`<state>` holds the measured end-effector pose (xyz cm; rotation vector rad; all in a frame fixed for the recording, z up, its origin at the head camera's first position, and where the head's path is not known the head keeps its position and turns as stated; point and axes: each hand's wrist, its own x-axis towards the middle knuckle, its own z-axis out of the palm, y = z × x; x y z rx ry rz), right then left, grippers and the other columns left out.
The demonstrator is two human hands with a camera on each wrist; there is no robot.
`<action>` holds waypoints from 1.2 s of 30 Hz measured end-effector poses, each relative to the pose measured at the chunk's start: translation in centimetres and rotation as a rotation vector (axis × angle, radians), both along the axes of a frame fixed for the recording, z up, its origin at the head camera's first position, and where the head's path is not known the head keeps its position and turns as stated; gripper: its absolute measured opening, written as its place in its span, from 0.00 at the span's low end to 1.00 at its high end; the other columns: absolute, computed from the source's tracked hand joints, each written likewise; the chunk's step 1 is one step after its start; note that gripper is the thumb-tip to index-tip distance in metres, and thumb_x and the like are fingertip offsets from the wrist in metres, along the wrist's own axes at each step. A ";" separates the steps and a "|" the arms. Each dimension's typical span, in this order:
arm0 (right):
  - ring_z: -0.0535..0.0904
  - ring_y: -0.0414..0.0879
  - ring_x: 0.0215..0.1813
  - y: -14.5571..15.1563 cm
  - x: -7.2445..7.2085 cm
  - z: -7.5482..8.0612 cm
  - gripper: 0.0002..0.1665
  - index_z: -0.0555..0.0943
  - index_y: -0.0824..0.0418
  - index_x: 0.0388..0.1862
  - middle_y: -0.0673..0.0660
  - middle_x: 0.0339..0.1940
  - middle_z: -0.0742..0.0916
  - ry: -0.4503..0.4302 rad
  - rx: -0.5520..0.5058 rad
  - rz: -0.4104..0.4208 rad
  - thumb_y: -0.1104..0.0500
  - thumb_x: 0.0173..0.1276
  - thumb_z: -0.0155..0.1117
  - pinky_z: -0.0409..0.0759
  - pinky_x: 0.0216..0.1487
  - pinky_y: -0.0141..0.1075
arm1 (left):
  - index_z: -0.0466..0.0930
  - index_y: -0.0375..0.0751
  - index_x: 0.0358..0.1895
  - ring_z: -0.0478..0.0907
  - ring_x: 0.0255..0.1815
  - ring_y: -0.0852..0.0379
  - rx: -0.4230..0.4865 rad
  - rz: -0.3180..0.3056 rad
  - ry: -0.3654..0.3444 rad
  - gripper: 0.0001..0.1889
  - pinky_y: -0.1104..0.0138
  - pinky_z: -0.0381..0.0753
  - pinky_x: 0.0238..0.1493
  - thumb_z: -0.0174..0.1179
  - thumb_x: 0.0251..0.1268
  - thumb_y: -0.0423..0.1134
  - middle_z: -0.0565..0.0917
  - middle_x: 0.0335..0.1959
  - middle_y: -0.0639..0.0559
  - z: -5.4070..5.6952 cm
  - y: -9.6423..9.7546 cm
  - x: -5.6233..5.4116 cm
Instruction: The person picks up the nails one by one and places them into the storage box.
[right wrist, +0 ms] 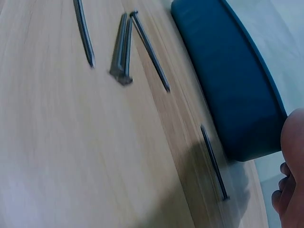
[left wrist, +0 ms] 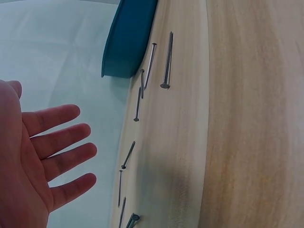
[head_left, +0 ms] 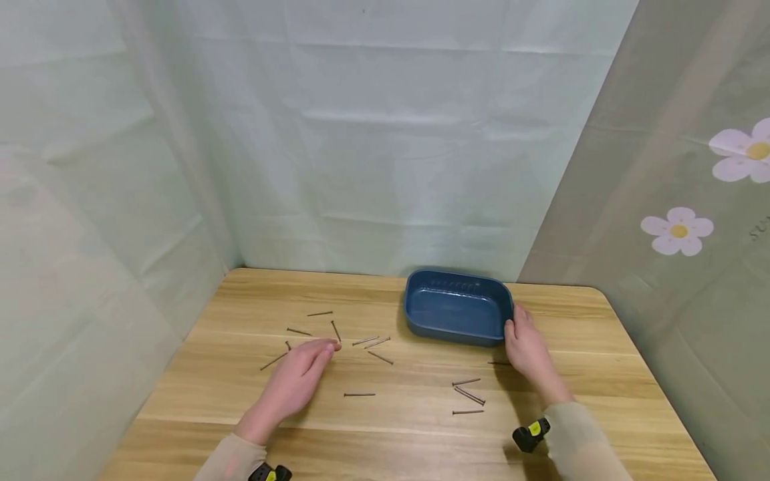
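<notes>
My left hand (head_left: 307, 367) lies flat over the wooden table (head_left: 415, 441), fingers straight and holding nothing; its fingertips reach a cluster of several loose nails (head_left: 334, 330). The left wrist view shows the same open palm (left wrist: 42, 156) beside nails (left wrist: 166, 59) lying on the wood. My right hand (head_left: 525, 344) rests against the near right corner of an empty blue tray (head_left: 457, 327), fingers along its side. The right wrist view shows the tray's wall (right wrist: 232, 76) and a nail (right wrist: 213, 161) just in front of it.
More nails lie apart: one in the middle (head_left: 359, 394), three near my right forearm (head_left: 469, 395), one by the right hand (head_left: 498, 363). Pale curtains close off the table at the back and on both sides. Black-and-yellow wrist mounts (head_left: 531, 434) sit at both cuffs.
</notes>
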<state>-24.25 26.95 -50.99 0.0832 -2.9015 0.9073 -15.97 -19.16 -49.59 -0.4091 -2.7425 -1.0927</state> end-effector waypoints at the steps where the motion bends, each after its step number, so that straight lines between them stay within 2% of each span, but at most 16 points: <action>1: 0.50 0.76 0.84 -0.3 -0.1 0.0 0.34 0.52 0.82 0.82 0.81 0.82 0.59 0.001 0.002 0.004 0.61 0.88 0.40 0.50 0.82 0.65 | 0.88 0.39 0.61 0.80 0.69 0.40 0.001 0.000 0.001 0.24 0.43 0.73 0.73 0.44 0.91 0.48 0.86 0.65 0.42 0.0 0.0 0.1; 11: 0.50 0.75 0.84 -2.7 -0.4 0.0 0.34 0.50 0.81 0.83 0.79 0.83 0.59 -0.012 -0.010 0.028 0.60 0.89 0.38 0.49 0.83 0.63 | 0.89 0.38 0.58 0.82 0.67 0.41 0.042 -0.014 0.027 0.21 0.43 0.75 0.70 0.46 0.90 0.45 0.87 0.63 0.41 -0.4 -0.2 0.8; 19: 0.48 0.73 0.85 -3.9 -0.8 -0.1 0.35 0.48 0.79 0.84 0.78 0.84 0.58 -0.033 -0.037 0.038 0.58 0.89 0.37 0.48 0.84 0.61 | 0.88 0.40 0.60 0.81 0.68 0.41 0.028 -0.017 -0.031 0.22 0.42 0.73 0.72 0.47 0.90 0.48 0.86 0.65 0.42 -1.0 -0.1 1.2; 25: 0.50 0.73 0.85 -4.5 -0.9 -0.2 0.35 0.50 0.80 0.83 0.78 0.84 0.59 -0.012 -0.020 0.036 0.59 0.89 0.39 0.50 0.83 0.61 | 0.88 0.39 0.59 0.82 0.67 0.41 0.033 -0.023 -0.021 0.20 0.42 0.74 0.71 0.49 0.89 0.47 0.86 0.64 0.42 -1.2 0.1 1.5; 31: 0.51 0.74 0.84 -5.3 -0.9 -0.1 0.35 0.51 0.81 0.83 0.78 0.83 0.60 0.001 -0.011 0.048 0.59 0.89 0.41 0.52 0.83 0.62 | 0.88 0.38 0.60 0.82 0.67 0.41 0.006 -0.048 -0.034 0.18 0.43 0.74 0.72 0.56 0.86 0.46 0.86 0.64 0.43 -1.3 0.6 1.4; 36: 0.50 0.76 0.84 -5.8 -1.0 -0.1 0.35 0.52 0.80 0.83 0.77 0.84 0.60 -0.004 -0.001 0.039 0.58 0.89 0.41 0.51 0.83 0.62 | 0.91 0.44 0.53 0.81 0.68 0.42 -0.031 -0.086 -0.049 0.11 0.43 0.73 0.72 0.63 0.80 0.44 0.86 0.64 0.46 -1.4 1.4 1.3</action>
